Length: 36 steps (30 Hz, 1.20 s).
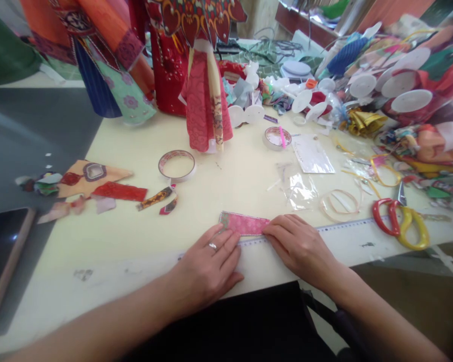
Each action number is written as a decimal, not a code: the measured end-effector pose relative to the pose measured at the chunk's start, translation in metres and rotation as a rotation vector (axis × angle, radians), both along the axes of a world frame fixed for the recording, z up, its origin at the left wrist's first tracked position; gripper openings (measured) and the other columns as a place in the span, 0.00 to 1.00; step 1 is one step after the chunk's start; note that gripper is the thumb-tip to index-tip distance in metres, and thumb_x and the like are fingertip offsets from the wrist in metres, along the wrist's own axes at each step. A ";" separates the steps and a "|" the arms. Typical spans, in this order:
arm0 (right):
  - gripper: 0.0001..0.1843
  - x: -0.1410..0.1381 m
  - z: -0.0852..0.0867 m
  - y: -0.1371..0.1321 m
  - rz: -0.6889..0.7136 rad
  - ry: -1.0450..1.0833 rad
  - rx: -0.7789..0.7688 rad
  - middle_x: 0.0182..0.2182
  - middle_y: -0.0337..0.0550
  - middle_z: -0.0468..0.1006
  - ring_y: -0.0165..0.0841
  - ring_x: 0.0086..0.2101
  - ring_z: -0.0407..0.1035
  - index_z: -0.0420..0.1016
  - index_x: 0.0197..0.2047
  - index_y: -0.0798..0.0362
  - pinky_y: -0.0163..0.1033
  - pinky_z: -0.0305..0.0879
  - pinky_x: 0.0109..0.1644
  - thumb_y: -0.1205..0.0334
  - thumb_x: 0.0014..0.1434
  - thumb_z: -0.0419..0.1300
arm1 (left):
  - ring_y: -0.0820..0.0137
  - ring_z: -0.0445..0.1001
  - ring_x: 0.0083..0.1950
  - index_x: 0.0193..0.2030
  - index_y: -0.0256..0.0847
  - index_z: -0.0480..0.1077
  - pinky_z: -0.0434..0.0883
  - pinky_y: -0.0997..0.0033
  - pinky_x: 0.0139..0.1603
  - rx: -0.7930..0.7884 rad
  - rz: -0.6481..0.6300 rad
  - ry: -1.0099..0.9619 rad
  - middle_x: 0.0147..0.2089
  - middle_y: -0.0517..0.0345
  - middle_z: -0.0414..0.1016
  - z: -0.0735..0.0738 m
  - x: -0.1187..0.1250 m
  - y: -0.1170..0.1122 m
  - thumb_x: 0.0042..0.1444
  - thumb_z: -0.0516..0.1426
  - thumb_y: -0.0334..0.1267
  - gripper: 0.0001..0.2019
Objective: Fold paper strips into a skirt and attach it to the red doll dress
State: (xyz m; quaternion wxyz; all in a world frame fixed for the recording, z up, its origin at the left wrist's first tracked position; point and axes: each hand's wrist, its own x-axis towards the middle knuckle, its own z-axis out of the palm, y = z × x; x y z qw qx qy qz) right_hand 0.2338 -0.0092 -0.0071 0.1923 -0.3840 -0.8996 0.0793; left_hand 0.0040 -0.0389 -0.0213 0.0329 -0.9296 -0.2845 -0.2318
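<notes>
Table (143,236): pale
Right hand (301,247): pinching the strip's (248,224) right end
Left hand (207,261): fingertips on its left end; grip unclear
Strip: pink, between hands
From strip: tape roll (187,175) 10 o'clock, scissors (402,227) 3 o'clock

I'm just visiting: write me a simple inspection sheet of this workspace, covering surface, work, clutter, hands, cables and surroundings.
Surface: pale table, smudged near the front edge; grey mat at left.
Job's things: pink strip with a beaded-looking border, beside a ruler.
Clutter: scissors and tape roll; red scrap among other scraps; phone on the mat.
Hands: left hand, wearing a ring, has fingers at the strip's left end; right hand seems to pinch its right end.
Cables: dark tangle at the back.
Surroundings: clothed figures at the back; white discs and fabric heaped at right.
</notes>
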 end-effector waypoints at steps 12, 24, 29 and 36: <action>0.12 0.000 0.003 -0.001 0.016 0.047 -0.021 0.30 0.47 0.72 0.35 0.34 0.65 0.74 0.36 0.58 0.41 0.64 0.39 0.74 0.60 0.49 | 0.56 0.74 0.48 0.41 0.26 0.72 0.69 0.51 0.54 0.006 -0.006 -0.018 0.45 0.37 0.76 0.001 0.000 0.000 0.58 0.55 0.38 0.14; 0.16 0.005 -0.002 -0.004 0.110 -0.142 0.093 0.30 0.48 0.70 0.34 0.31 0.60 0.75 0.39 0.59 0.42 0.63 0.38 0.73 0.63 0.46 | 0.56 0.72 0.50 0.43 0.27 0.72 0.67 0.50 0.56 0.003 -0.003 -0.013 0.47 0.37 0.75 -0.005 -0.001 0.000 0.58 0.55 0.38 0.14; 0.15 0.008 -0.003 -0.002 0.115 -0.126 0.087 0.31 0.48 0.71 0.34 0.31 0.61 0.75 0.40 0.59 0.43 0.63 0.39 0.73 0.63 0.47 | 0.55 0.73 0.49 0.42 0.27 0.72 0.68 0.50 0.55 -0.008 -0.007 0.003 0.47 0.37 0.76 -0.001 0.000 0.000 0.58 0.54 0.38 0.14; 0.08 0.014 0.001 -0.005 -0.099 0.333 -0.296 0.34 0.42 0.73 0.30 0.34 0.68 0.73 0.40 0.55 0.36 0.66 0.38 0.71 0.61 0.53 | 0.55 0.71 0.51 0.44 0.27 0.71 0.66 0.48 0.56 -0.071 -0.006 0.000 0.49 0.38 0.75 0.000 -0.003 0.000 0.58 0.55 0.38 0.14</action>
